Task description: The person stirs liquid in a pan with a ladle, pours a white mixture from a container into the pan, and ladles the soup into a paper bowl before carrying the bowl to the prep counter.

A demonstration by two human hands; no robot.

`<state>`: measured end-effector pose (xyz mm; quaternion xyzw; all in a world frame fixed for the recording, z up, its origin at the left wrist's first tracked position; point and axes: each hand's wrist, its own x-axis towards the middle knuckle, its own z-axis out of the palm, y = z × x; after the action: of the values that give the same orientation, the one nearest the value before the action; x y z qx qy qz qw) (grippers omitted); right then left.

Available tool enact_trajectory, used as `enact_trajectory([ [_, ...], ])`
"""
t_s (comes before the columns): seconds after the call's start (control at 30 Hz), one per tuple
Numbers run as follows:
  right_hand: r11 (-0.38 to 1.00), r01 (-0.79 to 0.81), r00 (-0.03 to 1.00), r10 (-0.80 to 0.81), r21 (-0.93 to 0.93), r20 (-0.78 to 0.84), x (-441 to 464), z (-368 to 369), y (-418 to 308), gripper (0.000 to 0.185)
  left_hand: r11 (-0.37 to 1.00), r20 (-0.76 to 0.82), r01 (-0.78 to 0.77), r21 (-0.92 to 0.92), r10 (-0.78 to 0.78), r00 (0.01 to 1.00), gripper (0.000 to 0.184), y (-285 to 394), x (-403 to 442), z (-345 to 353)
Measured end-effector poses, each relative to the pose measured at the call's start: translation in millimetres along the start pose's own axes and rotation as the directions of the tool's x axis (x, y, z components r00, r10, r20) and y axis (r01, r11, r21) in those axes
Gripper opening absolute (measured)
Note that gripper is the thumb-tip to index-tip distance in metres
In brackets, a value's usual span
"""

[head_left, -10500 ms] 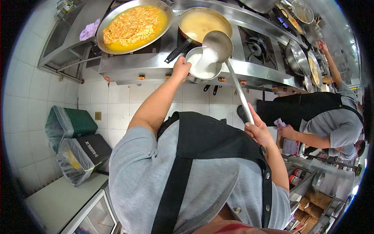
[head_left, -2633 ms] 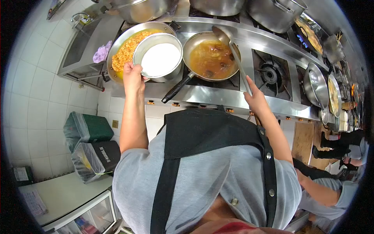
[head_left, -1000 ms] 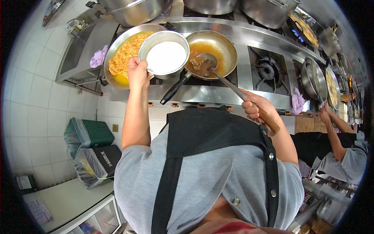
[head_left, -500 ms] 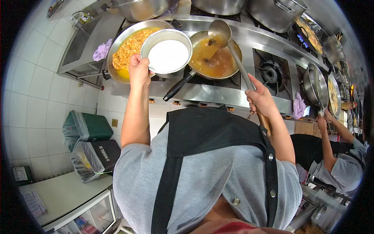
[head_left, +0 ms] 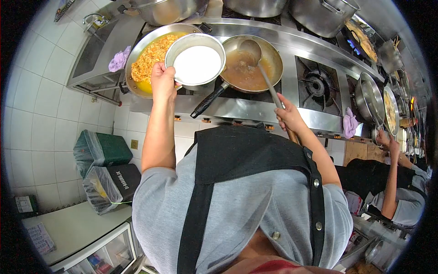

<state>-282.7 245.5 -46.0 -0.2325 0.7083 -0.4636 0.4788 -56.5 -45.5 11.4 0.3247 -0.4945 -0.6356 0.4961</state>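
My left hand (head_left: 163,81) grips the rim of a round metal pot (head_left: 219,68) that contains something smooth and white (head_left: 197,65). This pot is held above the stove, overlapping the edge of a wide pan (head_left: 132,64) of orange-yellow food (head_left: 153,59). In my right hand (head_left: 289,116) is the long handle of a metal ladle (head_left: 250,49), fingers wrapped round it. The ladle's bowl rests low in a frying pan (head_left: 273,51) of brownish liquid (head_left: 253,73), near its far side. The pan's black handle (head_left: 209,100) points toward me, left of centre.
A bare gas burner (head_left: 318,86) lies right of the frying pan. Large metal pots (head_left: 319,18) line the back. Lilac cloths (head_left: 350,123) hang at the stove's front and left. At the right, a co-worker's hands (head_left: 388,142) are near a wok (head_left: 368,98). Lined bins (head_left: 112,182) stand lower left.
My right hand has moved left and slightly down. The ladle has gone from tilted above the frying pan, pouring liquid, down into it. My left hand and the pot have stayed nearly still.
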Motion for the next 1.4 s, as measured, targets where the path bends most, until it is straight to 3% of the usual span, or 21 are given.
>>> enact_trajectory([
  [0.03,0.981,-0.007,0.995,-0.012,0.192,0.101,-0.7,1.8,2.7,0.063,1.000,-0.008,0.003,0.007,-0.003,1.000,0.015,0.4,-0.2,0.4],
  [0.07,0.981,-0.007,0.995,-0.013,0.193,0.100,-2.2,1.9,0.5,0.063,1.000,-0.007,0.002,0.007,-0.002,1.000,0.015,0.3,-0.2,0.0],
  [0.13,0.836,-0.196,0.960,0.057,0.512,0.275,-9.3,0.4,-9.8,0.062,1.000,0.003,0.007,0.015,-0.007,1.000,0.015,-0.4,0.6,-0.5],
  [0.17,0.836,-0.194,0.960,0.055,0.514,0.273,-13.9,-0.8,-13.6,0.062,1.000,0.007,0.005,0.016,-0.005,1.000,0.015,-0.6,0.8,-0.3],
  [0.23,0.632,-0.314,0.931,0.061,0.708,0.359,-25.3,-3.0,-19.7,0.056,1.000,-0.004,0.010,0.017,-0.010,1.000,0.015,-1.0,1.5,-0.9],
  [0.27,0.631,-0.313,0.932,0.058,0.710,0.358,-31.9,-3.9,-22.5,0.056,1.000,-0.002,0.008,0.018,-0.008,1.000,0.015,-1.5,2.2,-2.3],
  [0.37,0.745,-0.232,0.949,0.033,0.625,0.313,-52.2,-6.1,-34.3,0.056,1.000,0.001,0.015,-0.007,-0.015,1.000,0.015,-2.2,3.0,-4.5],
  [0.43,0.886,-0.160,0.976,0.076,0.435,0.203,-63.0,-6.8,-43.6,0.062,1.000,-0.007,0.016,-0.006,-0.016,1.000,0.015,-0.7,1.8,-3.7],
  [0.7,0.995,0.099,0.990,-0.100,-0.016,-0.101,-61.6,-8.1,-51.2,0.063,1.000,0.007,0.011,-0.020,-0.011,1.000,0.015,-1.2,1.1,-0.7],
  [0.87,0.951,0.093,0.962,-0.163,-0.293,-0.221,-30.2,-12.4,-29.5,0.060,0.999,0.007,0.015,-0.031,-0.015,1.000,0.016,-1.2,0.6,1.9],
  [0.93,0.776,0.280,0.865,-0.459,-0.565,-0.203,-7.1,-29.1,5.3,0.061,1.000,0.024,0.018,-0.017,-0.018,1.000,0.016,-2.9,2.2,0.0],
  [0.97,0.776,0.280,0.865,-0.460,-0.566,-0.201,-6.6,-34.9,12.1,0.061,1.000,0.023,0.018,-0.017,-0.018,1.000,0.016,-2.9,2.4,-0.2],
  [1.03,0.549,0.229,0.825,-0.547,-0.804,-0.139,-12.1,-39.9,22.7,0.060,1.000,0.022,0.010,-0.008,-0.010,1.000,0.016,-2.3,2.5,-1.1],
  [1.07,0.548,0.230,0.826,-0.547,-0.804,-0.136,-26.0,-31.9,11.5,0.060,1.000,0.019,0.010,-0.009,-0.010,1.000,0.016,-1.2,1.1,-1.4],
  [1.13,0.902,-0.045,0.981,-0.040,-0.430,-0.188,-63.8,-13.5,-31.7,0.060,1.000,0.029,0.005,-0.025,-0.004,1.000,0.015,1.5,-1.4,-0.8],
  [1.17,0.901,-0.046,0.982,-0.039,-0.431,-0.187,-69.4,-14.8,-38.3,0.060,1.000,0.028,0.006,-0.025,-0.005,1.000,0.015,1.7,-1.5,-1.0],
  [1.2,0.980,-0.100,0.992,0.085,-0.174,-0.092,-74.1,-16.3,-42.4,0.061,1.000,0.010,0.006,-0.012,-0.006,1.000,0.015,1.7,-1.4,-0.8],
  [1.23,0.980,-0.181,0.983,0.179,0.088,0.031,-77.0,-17.7,-43.9,0.061,1.000,-0.006,0.007,0.001,-0.007,1.000,0.015,1.8,-1.4,-0.4],
  [1.27,0.979,-0.181,0.983,0.179,0.091,0.029,-76.4,-19.6,-44.4,0.061,1.000,-0.003,0.008,0.002,-0.008,1.000,0.015,1.3,-1.5,0.0],
  [1.33,0.833,-0.289,0.946,0.175,0.471,0.271,-70.0,-23.7,-48.3,0.061,1.000,-0.006,-0.001,0.007,0.001,1.000,0.015,0.6,-1.6,-0.4],
  [1.4,0.797,-0.304,0.945,0.181,0.522,0.274,-65.7,-18.5,-53.0,0.060,1.000,0.001,0.002,0.004,-0.002,1.000,0.015,2.6,-3.2,-1.0],
])
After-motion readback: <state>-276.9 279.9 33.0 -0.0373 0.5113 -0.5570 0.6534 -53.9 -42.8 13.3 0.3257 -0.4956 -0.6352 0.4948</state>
